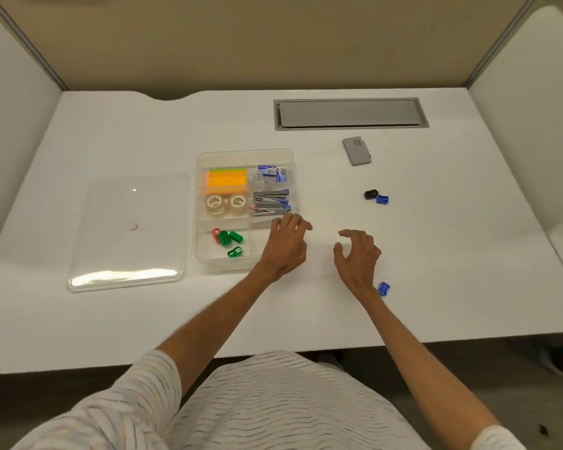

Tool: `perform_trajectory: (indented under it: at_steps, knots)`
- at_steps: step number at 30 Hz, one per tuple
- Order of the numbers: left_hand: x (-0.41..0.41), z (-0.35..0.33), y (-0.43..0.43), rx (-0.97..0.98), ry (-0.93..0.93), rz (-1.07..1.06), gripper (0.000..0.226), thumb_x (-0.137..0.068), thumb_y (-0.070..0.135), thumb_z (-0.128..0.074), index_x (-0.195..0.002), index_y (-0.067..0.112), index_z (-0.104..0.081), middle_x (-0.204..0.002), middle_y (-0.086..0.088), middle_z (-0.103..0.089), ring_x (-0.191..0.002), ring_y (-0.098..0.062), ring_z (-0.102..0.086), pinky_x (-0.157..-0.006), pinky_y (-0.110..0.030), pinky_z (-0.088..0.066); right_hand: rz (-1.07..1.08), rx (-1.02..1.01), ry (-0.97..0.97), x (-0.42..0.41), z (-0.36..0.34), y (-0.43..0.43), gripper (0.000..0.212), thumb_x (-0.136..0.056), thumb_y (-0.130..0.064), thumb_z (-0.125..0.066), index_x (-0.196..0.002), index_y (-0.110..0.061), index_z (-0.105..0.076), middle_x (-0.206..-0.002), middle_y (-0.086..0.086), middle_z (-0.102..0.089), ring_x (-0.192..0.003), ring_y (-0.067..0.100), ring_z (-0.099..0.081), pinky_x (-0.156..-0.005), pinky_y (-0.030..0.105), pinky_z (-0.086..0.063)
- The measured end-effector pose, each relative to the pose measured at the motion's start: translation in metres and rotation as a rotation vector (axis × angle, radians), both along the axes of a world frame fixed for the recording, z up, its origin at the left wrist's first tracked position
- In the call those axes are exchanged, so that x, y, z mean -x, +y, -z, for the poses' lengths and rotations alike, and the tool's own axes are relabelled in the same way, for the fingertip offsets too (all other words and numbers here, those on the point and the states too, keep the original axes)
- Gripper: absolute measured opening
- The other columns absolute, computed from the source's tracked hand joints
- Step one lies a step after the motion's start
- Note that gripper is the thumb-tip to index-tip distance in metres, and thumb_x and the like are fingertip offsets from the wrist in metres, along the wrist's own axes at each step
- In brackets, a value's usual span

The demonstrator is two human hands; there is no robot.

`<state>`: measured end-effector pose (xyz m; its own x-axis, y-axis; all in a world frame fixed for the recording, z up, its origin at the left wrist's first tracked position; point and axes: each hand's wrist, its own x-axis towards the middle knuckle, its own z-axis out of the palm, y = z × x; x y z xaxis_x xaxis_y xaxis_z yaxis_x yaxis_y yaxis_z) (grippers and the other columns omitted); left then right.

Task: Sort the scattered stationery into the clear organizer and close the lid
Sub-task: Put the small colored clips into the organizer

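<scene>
The clear organizer [291, 157] sits mid-table and holds sticky notes [226, 180], two tape rolls [225, 204], staple boxes [271, 174], staplers [270, 203] and green and red sharpeners [228, 239]. Its clear lid [127, 235] lies flat to the left. My left hand [286, 245] hovers open over the organizer's front right corner. My right hand [358, 254] hangs open above bare table, holding nothing. A blue sharpener [383, 289] lies just right of my right wrist. A black sharpener [370, 194] and another blue one [382, 199] lie together further right.
A grey eraser-like block [357, 151] lies behind the loose sharpeners. A grey cable hatch [348, 113] is set into the table's back. White partition walls stand on both sides and a beige one at the back.
</scene>
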<state>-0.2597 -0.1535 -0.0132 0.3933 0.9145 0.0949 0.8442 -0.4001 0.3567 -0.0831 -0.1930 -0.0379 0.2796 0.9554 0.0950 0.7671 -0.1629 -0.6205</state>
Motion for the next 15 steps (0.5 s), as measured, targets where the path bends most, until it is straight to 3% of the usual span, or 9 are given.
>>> perform_trajectory:
  at_steps: [5,9,12,15]
  knots:
    - [-0.028,0.000,-0.001,-0.071,0.016,0.155,0.037,-0.072,0.001,-0.058,-0.107,0.014,-0.063,-0.110,-0.008,-0.060,-0.113,-0.029,-0.054,-0.100,-0.044,-0.035,0.120,0.033,0.021,-0.039,0.007,-0.025,0.025,-0.089,-0.019,-0.061,-0.114,-0.018,-0.062,-0.122,-0.002,-0.062,-0.117,0.018,-0.051,-0.099,0.038,-0.032]
    - [-0.053,0.001,-0.003,-0.033,-0.001,0.242,0.033,-0.076,0.002,-0.057,-0.106,0.013,-0.065,-0.111,-0.007,-0.061,-0.114,-0.027,-0.053,-0.104,-0.041,-0.032,0.176,0.058,0.034,-0.066,0.012,-0.045,0.025,-0.090,-0.025,-0.063,-0.115,-0.018,-0.062,-0.120,-0.001,-0.063,-0.114,0.019,-0.054,-0.096,0.036,-0.034]
    - [-0.068,0.004,-0.004,0.050,0.003,0.267,0.031,-0.083,0.006,-0.053,-0.112,0.012,-0.063,-0.118,-0.007,-0.060,-0.118,-0.025,-0.050,-0.105,-0.037,-0.031,0.130,0.099,0.057,-0.079,0.015,-0.058,0.030,-0.088,-0.031,-0.066,-0.116,-0.019,-0.061,-0.121,-0.002,-0.063,-0.113,0.017,-0.055,-0.094,0.029,-0.033]
    - [-0.078,0.006,-0.004,0.105,-0.012,0.277,0.031,-0.085,0.006,-0.050,-0.114,0.011,-0.062,-0.119,-0.007,-0.060,-0.116,-0.025,-0.049,-0.098,-0.034,-0.035,0.058,0.162,0.075,-0.093,0.017,-0.069,0.040,-0.083,-0.040,-0.072,-0.117,-0.022,-0.060,-0.122,-0.005,-0.062,-0.113,0.014,-0.054,-0.098,0.032,-0.038]
